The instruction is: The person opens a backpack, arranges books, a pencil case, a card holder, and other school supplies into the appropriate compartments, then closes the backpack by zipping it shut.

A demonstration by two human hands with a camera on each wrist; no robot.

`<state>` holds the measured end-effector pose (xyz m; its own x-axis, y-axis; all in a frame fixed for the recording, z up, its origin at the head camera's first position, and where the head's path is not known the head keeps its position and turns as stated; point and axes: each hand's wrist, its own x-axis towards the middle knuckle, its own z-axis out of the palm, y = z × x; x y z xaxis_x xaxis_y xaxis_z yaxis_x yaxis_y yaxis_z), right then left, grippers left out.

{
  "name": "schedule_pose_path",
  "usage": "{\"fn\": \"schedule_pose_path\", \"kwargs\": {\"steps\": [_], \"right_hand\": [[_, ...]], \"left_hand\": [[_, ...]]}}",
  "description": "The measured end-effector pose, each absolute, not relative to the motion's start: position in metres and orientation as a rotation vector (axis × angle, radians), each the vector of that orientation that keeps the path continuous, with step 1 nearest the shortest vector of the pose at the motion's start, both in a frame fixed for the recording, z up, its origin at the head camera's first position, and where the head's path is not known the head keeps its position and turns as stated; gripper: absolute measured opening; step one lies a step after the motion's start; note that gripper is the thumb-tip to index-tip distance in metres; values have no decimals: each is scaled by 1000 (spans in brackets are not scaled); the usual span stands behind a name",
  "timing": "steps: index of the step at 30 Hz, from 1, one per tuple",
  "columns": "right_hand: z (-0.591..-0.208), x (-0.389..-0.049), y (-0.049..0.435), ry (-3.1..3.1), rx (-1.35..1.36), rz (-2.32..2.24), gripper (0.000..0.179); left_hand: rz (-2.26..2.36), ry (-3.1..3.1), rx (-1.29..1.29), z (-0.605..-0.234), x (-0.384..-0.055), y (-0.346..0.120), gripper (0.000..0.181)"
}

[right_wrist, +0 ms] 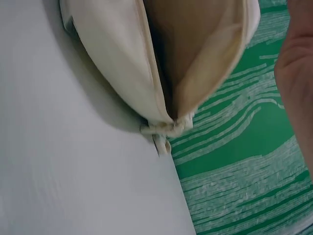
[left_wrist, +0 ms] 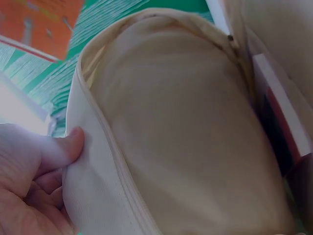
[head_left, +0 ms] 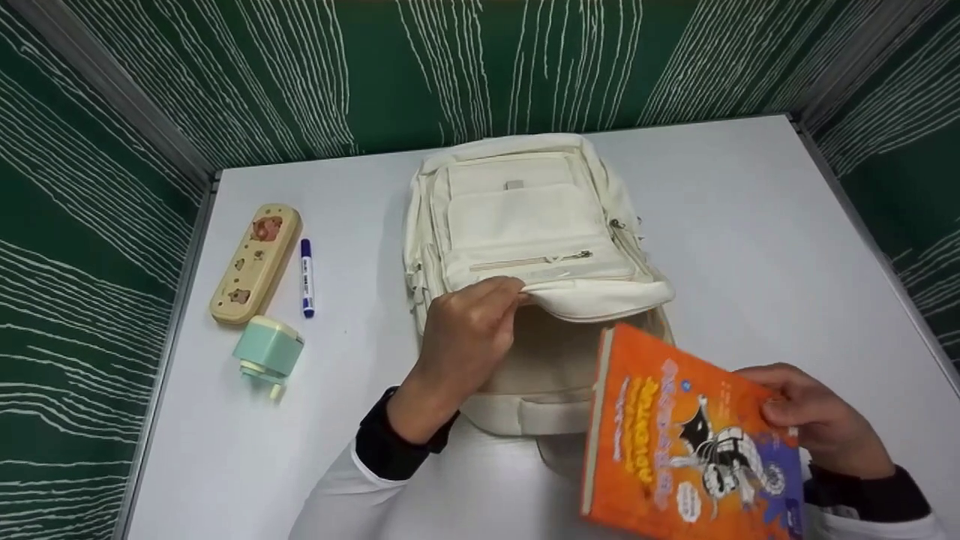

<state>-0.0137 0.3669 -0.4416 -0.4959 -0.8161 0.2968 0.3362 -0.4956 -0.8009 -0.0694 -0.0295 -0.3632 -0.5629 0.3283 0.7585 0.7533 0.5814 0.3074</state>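
A cream backpack [head_left: 525, 217] lies on the white table with its main compartment unzipped at the near end. My left hand [head_left: 469, 334] pinches the edge of its front panel [head_left: 600, 298] and lifts it, so the beige lining [left_wrist: 186, 117] shows in the left wrist view. In that view, a book-like item with white page edges [left_wrist: 281, 105] sits inside the bag. My right hand [head_left: 821, 420] grips an orange book [head_left: 645, 427] by its right side, thumb on the cover. The book is tilted, its upper left corner close to the bag's opening.
To the left lie a yellow pencil case [head_left: 255, 262] with cartoon animals, a marker [head_left: 307, 277] with a blue cap, and a mint-green pencil sharpener [head_left: 270, 349] with a crank. Green panels with white streaks [head_left: 495, 75] stand along the table's back and sides.
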Motion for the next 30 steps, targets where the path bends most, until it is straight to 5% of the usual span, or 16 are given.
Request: {"fn": "schedule_pose_path", "kwargs": {"steps": [11, 30], "right_hand": [[-463, -27, 325, 1106, -449, -1955, 52], [-475, -61, 244, 1363, -103, -2258, 16]], "left_hand": [[-849, -2156, -867, -362, -68, -31, 6], [-795, -2146, -901, -367, -51, -31, 14]]}}
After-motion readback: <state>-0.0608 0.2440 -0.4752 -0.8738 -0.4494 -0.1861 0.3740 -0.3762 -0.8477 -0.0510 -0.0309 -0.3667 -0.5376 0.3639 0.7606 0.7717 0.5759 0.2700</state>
